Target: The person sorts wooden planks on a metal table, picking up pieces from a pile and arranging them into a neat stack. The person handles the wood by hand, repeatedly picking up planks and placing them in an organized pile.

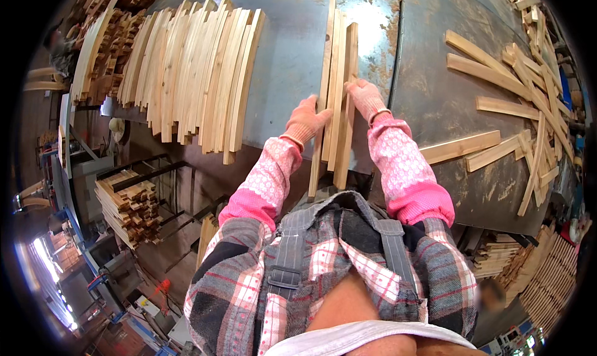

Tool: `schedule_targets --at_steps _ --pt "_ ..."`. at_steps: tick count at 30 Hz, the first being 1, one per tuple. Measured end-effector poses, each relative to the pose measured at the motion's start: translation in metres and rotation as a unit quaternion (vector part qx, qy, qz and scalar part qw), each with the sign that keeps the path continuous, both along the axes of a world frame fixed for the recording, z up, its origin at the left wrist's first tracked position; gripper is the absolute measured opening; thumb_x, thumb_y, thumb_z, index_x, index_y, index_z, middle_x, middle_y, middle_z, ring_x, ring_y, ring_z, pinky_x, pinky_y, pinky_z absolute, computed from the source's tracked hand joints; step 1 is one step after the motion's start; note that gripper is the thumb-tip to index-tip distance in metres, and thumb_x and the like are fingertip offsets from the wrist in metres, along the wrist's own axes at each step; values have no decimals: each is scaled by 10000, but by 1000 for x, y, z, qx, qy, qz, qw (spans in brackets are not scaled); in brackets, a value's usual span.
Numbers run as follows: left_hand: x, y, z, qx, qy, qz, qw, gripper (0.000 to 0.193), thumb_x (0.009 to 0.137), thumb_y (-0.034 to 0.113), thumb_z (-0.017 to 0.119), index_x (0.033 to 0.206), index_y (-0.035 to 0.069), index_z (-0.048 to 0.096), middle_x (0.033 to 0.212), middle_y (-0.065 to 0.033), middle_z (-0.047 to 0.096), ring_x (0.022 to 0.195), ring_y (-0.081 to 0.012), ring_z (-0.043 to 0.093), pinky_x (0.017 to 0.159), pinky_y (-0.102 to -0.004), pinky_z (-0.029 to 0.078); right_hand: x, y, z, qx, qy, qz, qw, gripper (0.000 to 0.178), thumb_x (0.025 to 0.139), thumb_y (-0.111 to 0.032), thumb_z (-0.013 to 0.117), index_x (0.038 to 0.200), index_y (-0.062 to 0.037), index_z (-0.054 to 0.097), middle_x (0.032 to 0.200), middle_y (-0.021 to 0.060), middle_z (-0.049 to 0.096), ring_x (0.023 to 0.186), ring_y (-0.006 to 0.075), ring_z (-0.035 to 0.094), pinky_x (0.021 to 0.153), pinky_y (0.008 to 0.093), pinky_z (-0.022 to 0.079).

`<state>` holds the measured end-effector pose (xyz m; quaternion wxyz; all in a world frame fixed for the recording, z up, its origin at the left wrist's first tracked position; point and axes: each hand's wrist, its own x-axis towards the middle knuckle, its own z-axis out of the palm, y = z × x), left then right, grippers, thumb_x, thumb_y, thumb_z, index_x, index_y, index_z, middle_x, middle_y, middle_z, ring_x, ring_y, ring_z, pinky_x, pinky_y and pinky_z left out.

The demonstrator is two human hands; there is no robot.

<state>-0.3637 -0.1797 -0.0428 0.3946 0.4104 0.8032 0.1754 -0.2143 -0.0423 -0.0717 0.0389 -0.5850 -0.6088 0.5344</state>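
Observation:
A small set of several pale wooden strips (pixel 336 70) lies lengthwise before me on the metal table (pixel 283 57), their near ends pointing at my body. My left hand (pixel 306 121), in an orange-pink knit glove, grips the leftmost strip, its thumb reaching over toward the middle ones. From the other side my right hand (pixel 367 99), gloved alike, holds the rightmost strip with its fingers over the top edge. That right strip stands slightly apart at its near end. Pink patterned sleeves cover both forearms.
Left on the table stands a long row of upright strips (pixel 199 76). A loose heap of strips (pixel 528 101) spreads over the dark right-hand table (pixel 435 101), beyond a seam. Stacked wood (pixel 127 207) rests on a metal rack at lower left. A person (pixel 62 51) is at the far left.

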Motion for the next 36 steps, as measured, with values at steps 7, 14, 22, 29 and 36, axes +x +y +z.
schedule_targets --at_steps 7,14,22,29,36 --pt "64 35 14 -69 94 58 992 1326 674 378 903 1620 -4 57 1508 -263 422 1334 -420 524 1110 -432 467 23 -10 -51 -70 229 -27 971 526 919 -320 636 1372 -53 632 1231 173 703 1100 274 657 962 387 499" --pt "-44 -8 -4 124 -241 216 938 915 658 157 794 1483 -40 453 1164 -199 698 1153 -263 660 1009 -327 502 80 -29 48 8 63 -1 998 546 938 -313 620 1387 -3 609 1431 182 614 1368 293 548 1137 354 409" --pt "-129 -20 -15 -12 369 48 928 768 718 352 818 1350 7 554 1343 -230 592 1264 -410 569 1066 -468 481 273 -37 -35 38 97 -302 948 456 953 -148 651 1364 47 615 1308 152 685 1207 226 627 1054 325 469" --pt "-102 37 -27 179 372 -64 909 765 788 430 815 1384 18 571 1451 -208 545 1360 -384 496 1140 -453 411 270 -39 20 174 -401 -188 879 797 848 -498 739 1422 11 523 1307 269 634 1208 437 613 1034 460 499" --pt "51 227 -13 139 202 -198 949 1020 798 414 801 1571 -27 304 1384 -260 578 1320 -388 533 1102 -429 452 248 -22 36 42 -383 -313 868 949 776 -413 836 1500 -10 375 1375 242 591 1279 382 597 1041 449 522"
